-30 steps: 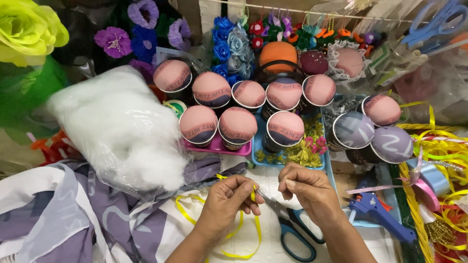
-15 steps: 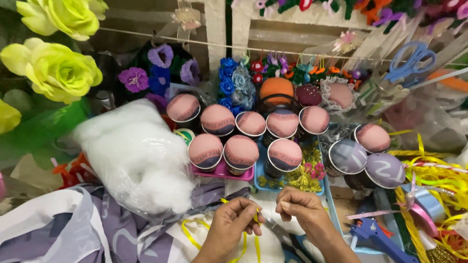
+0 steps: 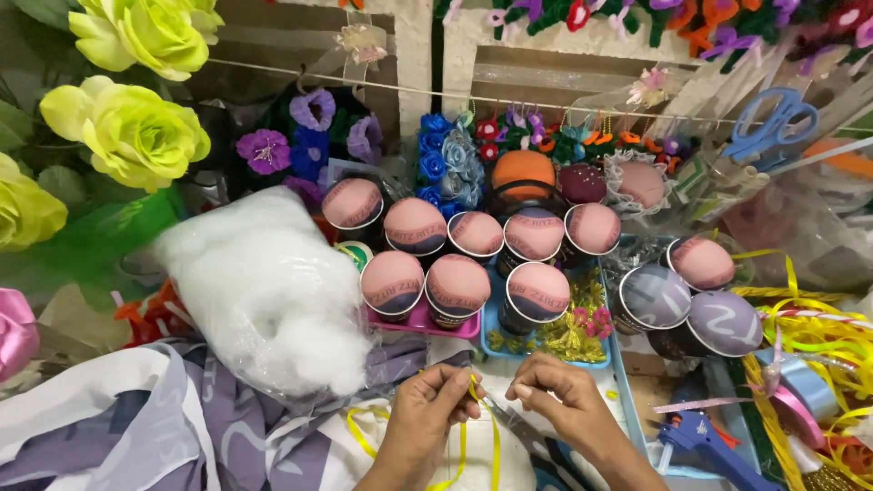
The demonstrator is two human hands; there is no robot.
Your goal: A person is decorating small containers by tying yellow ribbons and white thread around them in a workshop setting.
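Observation:
My left hand (image 3: 427,414) pinches a thin yellow ribbon (image 3: 466,436) at the bottom middle of the head view. The ribbon hangs down in loops under the hand. My right hand (image 3: 559,400) is close beside it, fingertips pinched on the same ribbon and touching a slim clear tool that runs between the two hands. Both hands hover over a white and purple cloth (image 3: 136,423). Just beyond them stand several dark cups with rounded pink fabric tops (image 3: 455,282).
A clear bag of white stuffing (image 3: 268,291) lies at the left. Yellow fabric roses (image 3: 132,127) fill the upper left. A blue glue gun (image 3: 705,445) and ribbon rolls (image 3: 805,382) sit at the right. Blue scissors (image 3: 773,123) hang on a string at the back.
The view has tilted upward, so my hands sit lower in the frame and the black-handled scissors by them are out of sight. The hands have stayed together on the ribbon.

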